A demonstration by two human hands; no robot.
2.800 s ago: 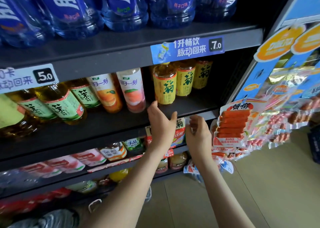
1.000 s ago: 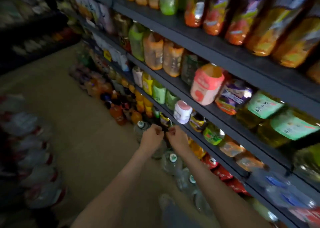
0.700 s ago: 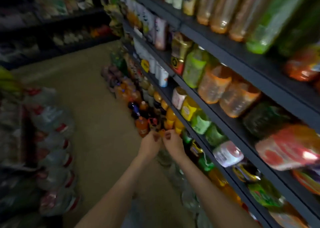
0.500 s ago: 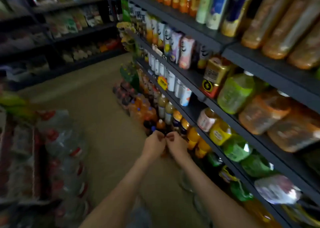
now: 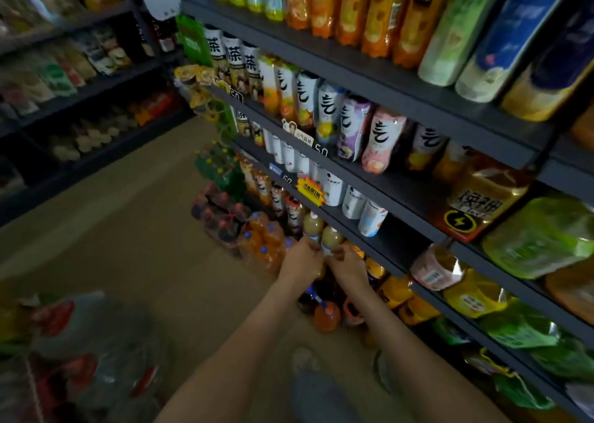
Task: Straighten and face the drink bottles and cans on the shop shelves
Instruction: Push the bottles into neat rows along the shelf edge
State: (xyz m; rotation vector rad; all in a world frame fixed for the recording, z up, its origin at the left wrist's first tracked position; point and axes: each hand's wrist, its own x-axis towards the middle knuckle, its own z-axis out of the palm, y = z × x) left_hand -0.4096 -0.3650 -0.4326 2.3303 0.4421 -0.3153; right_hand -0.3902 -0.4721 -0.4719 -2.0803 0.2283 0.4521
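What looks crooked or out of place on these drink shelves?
The last white can in its row seems to tip sideways, unlike the can beside it, and the shelf past it is bare. The wide lens may exaggerate this.

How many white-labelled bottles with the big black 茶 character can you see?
3, side by side at the far end of the second shelf down: the farthest bottle, the middle bottle and the nearest bottle. Others may stand hidden behind them.

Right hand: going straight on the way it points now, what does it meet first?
Probably the nearer pale yellow plastic bottle, directly ahead of the right hand. Depth is unclear, so the gap between them can't be judged.
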